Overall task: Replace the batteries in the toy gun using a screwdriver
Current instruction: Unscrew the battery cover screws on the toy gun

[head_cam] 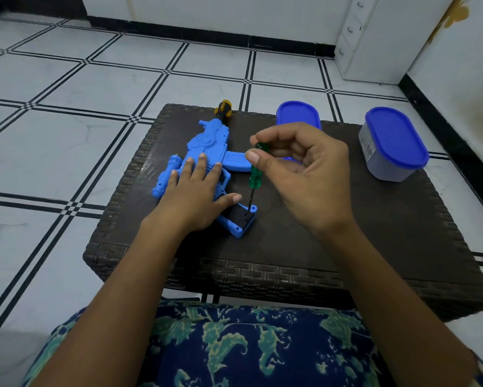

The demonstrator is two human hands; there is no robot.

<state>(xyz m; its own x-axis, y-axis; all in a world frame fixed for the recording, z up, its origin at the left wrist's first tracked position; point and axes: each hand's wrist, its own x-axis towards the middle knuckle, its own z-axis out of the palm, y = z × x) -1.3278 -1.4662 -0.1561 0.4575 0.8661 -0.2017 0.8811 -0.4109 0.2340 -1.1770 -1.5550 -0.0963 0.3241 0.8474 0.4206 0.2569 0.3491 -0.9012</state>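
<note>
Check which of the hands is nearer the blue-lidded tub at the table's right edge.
Right. The right hand pinches the green screwdriver left of the tub, apart from it; the left hand lies flat on the toy gun, farther left.

Toy gun (212, 146): moulded blue plastic, smooth, low sheen, ribbed and studded in places. Black panel (238, 217) at its grip: matt plastic. Screwdriver (254, 177): glossy translucent green plastic handle, thin dark metal shaft. Table (346, 219): dark brown woven-look edging, rough; top smooth, faintly reflective. Container (374, 160): frosted plastic body, smooth blue plastic lid. Floor (67, 135): glossy white tile. Garment (234, 344): printed matt cloth.
</note>
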